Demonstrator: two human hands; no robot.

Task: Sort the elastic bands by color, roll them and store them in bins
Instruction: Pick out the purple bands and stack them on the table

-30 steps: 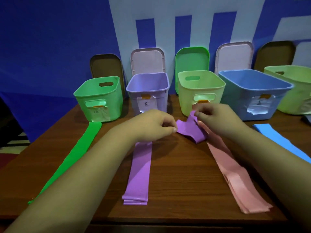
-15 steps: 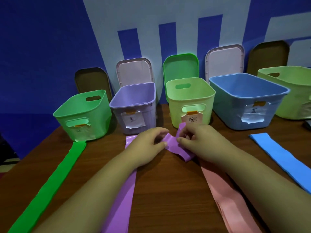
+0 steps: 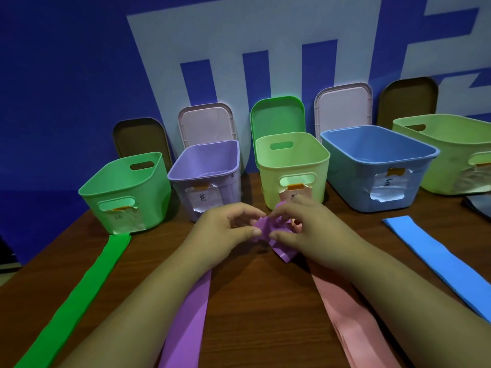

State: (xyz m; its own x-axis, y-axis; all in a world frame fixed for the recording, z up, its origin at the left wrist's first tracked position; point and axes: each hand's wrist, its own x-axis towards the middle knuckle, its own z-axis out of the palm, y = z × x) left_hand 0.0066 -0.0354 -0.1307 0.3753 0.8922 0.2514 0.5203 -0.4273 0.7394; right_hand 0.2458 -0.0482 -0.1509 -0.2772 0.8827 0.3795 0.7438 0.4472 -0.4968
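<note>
My left hand point(image 3: 223, 229) and my right hand point(image 3: 308, 224) meet at the table's middle, both pinching a bunched purple band point(image 3: 268, 232) between thumbs and fingers. Its loose end point(image 3: 285, 254) hangs under my right hand. A flat purple strip point(image 3: 190, 322) lies under my left forearm. To the left lies a long green band point(image 3: 79, 296). The pink band point(image 3: 345, 320) runs under my right arm, with a blue band point(image 3: 435, 258) at the right. Behind stand the green bin point(image 3: 125, 192), purple bin point(image 3: 207, 176), light green bin point(image 3: 292, 168) and blue bin point(image 3: 377, 166).
Another light green bin point(image 3: 451, 152) stands at the far right. Several lids point(image 3: 206, 123) lean against the blue and white wall behind the bins. A dark object point(image 3: 478, 205) shows at the right edge. The wooden table point(image 3: 260, 301) holds everything.
The view has tilted up and moved closer to the bins. My hands have come closer together, and the purple band is bunched tighter between them.
</note>
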